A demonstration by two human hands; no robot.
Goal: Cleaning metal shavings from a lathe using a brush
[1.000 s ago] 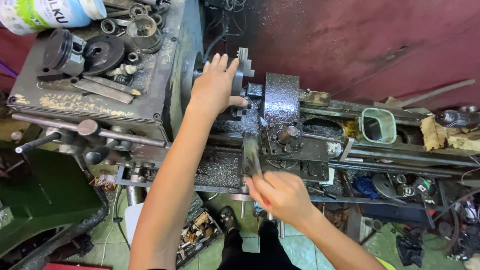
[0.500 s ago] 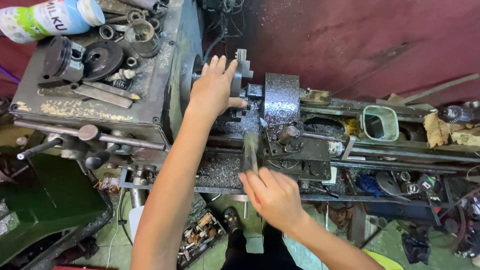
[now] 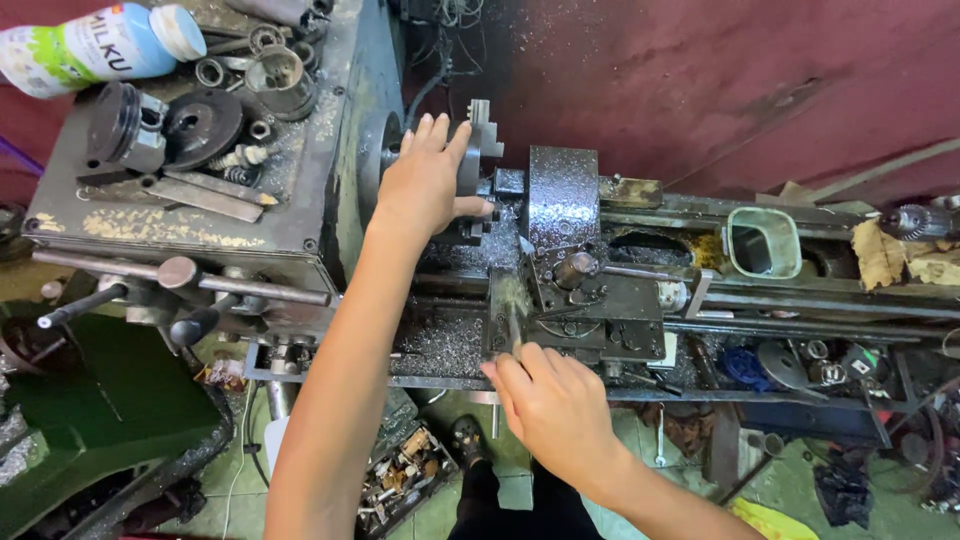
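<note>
I look down on a grimy metal lathe. My left hand (image 3: 425, 185) lies flat on the lathe chuck (image 3: 478, 135), fingers spread, thumb toward the tool post. My right hand (image 3: 550, 405) is closed around the handle (image 3: 514, 330) at the front of the carriage (image 3: 590, 300). The dark tool post block (image 3: 562, 195) stands just right of the chuck. Metal chips (image 3: 445, 345) cover the bed below the chuck.
The headstock top (image 3: 190, 215) carries a piston (image 3: 125, 125), rings, flat bars and a white-and-blue bottle (image 3: 95, 45). Levers (image 3: 180, 275) stick out at the front left. A green-rimmed cup (image 3: 762, 242) sits on the bed at right. A tray of small parts (image 3: 405, 470) lies on the floor.
My right hand has shifted slightly left and lower on the carriage handle. My left hand has stayed on the chuck.
</note>
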